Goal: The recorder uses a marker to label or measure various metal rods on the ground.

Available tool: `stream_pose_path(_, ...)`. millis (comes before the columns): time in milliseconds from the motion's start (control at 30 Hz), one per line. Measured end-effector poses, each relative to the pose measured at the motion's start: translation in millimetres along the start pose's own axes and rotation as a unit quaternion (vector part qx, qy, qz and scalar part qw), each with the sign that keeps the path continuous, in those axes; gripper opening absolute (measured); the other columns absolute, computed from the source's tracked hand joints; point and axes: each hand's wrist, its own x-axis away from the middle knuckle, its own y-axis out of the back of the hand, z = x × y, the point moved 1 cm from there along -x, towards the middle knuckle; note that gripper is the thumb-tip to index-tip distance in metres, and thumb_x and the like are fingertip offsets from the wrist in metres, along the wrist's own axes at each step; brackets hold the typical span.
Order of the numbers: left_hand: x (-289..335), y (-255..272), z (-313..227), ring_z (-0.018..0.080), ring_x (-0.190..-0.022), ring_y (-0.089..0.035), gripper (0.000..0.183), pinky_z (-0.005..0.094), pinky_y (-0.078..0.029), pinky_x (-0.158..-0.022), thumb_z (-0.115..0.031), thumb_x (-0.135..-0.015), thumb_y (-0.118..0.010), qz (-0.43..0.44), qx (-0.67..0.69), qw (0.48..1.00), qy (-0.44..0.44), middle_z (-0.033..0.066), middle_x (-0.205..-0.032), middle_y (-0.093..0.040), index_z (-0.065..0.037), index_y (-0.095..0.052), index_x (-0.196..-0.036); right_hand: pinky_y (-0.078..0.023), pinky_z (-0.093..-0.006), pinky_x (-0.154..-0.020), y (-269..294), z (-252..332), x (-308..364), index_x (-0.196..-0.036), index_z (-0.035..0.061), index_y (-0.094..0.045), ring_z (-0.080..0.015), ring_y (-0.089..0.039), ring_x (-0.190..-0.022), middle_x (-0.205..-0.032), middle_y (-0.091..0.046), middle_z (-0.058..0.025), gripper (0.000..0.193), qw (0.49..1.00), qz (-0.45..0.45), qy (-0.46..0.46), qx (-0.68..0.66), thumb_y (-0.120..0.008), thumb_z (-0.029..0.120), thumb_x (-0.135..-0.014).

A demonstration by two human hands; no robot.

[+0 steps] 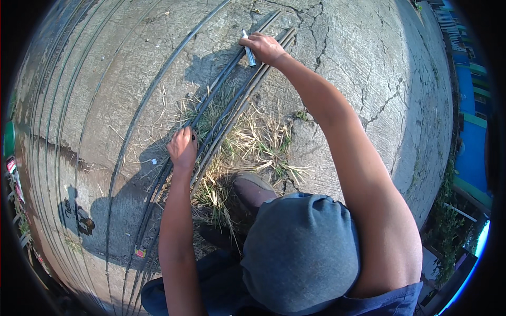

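Observation:
Several long thin dark metal rods [215,90] lie side by side on the concrete, running from the lower left up to the top middle. My right hand [266,49] is near the far ends of the rods, closed on a slim white-and-blue marker [250,57] that points down across them. Nearer to me, my left hand [182,148] is closed with curled fingers at one of the rods; its palm side is hidden. A small dark spot shows beside its fingers, too small to name.
Dry grass [258,139] grows among and beside the rods. My brown shoe [252,190] and bent knee [300,253] are close by. More long rods [138,110] stretch along the left. A small yellow-red packet [140,253] lies at lower left. Cracks cross the concrete [369,63].

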Motion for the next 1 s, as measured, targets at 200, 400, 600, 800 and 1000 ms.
stream_pose_path(200,-2.1,-5.8,4.7,0.0355,-0.098,-0.068,0.023,0.0513,-0.052,-0.081,-0.02,-0.091,-0.07,-0.012,0.004,1.0,-0.006,0.0127,-0.1,-0.071,-0.008,-0.067,-0.11,-0.058,-0.0428,-0.092,-0.6,2.3,-0.5,-0.125,0.0201,-0.058,-0.0324,-0.063,-0.119,-0.11,-0.068,-0.0094,0.039,1.0,0.009,-0.014,-0.013,-0.061,0.003,-0.091)
stream_pose_path(400,-4.2,0.9,-2.5,0.0376,-0.091,-0.069,0.02,0.0502,-0.054,-0.075,-0.018,-0.09,-0.069,-0.018,0.002,1.0,-0.021,0.0146,-0.096,-0.071,-0.006,-0.067,-0.106,-0.057,-0.0441,-0.095,-1.2,-2.6,0.7,-0.125,0.0203,-0.057,-0.0335,-0.062,-0.122,-0.11,-0.068,-0.0089,0.04,1.0,0.002,-0.016,-0.018,-0.064,0.004,-0.09)
stream_pose_path(600,-3.4,0.7,-0.3,0.0361,-0.094,-0.069,0.019,0.0511,-0.052,-0.08,-0.02,-0.092,-0.068,0.001,0.012,1.0,-0.001,0.013,-0.096,-0.071,-0.007,-0.066,-0.106,-0.057,-0.0423,-0.093,1.8,1.7,-2.2,-0.122,0.0193,-0.059,-0.0315,-0.063,-0.117,-0.107,-0.068,-0.0074,0.041,1.0,0.007,-0.015,-0.014,-0.069,0.005,-0.086)
stream_pose_path(800,-1.1,-8.4,0.7,0.0353,-0.098,-0.068,0.024,0.051,-0.052,-0.083,-0.021,-0.092,-0.07,-0.035,-0.014,0.999,-0.021,0.0122,-0.099,-0.071,-0.008,-0.065,-0.111,-0.058,-0.0408,-0.092,-2.5,-1.9,-1.0,-0.123,0.0183,-0.06,-0.0296,-0.064,-0.113,-0.106,-0.068,-0.0066,0.043,1.0,-0.01,-0.001,-0.003,-0.067,0.0,-0.085)
stream_pose_path(1000,-2.7,-0.5,-2.0,0.0351,-0.107,-0.067,0.035,0.0527,-0.05,-0.09,-0.023,-0.09,-0.072,0.028,-0.012,0.999,0.011,0.0122,-0.109,-0.07,-0.009,-0.063,-0.121,-0.058,-0.0406,-0.092,1.6,2.5,-0.7,-0.124,0.0181,-0.06,-0.0289,-0.064,-0.114,-0.105,-0.069,-0.0069,0.043,1.0,-0.006,-0.004,-0.008,-0.063,-0.002,-0.086)
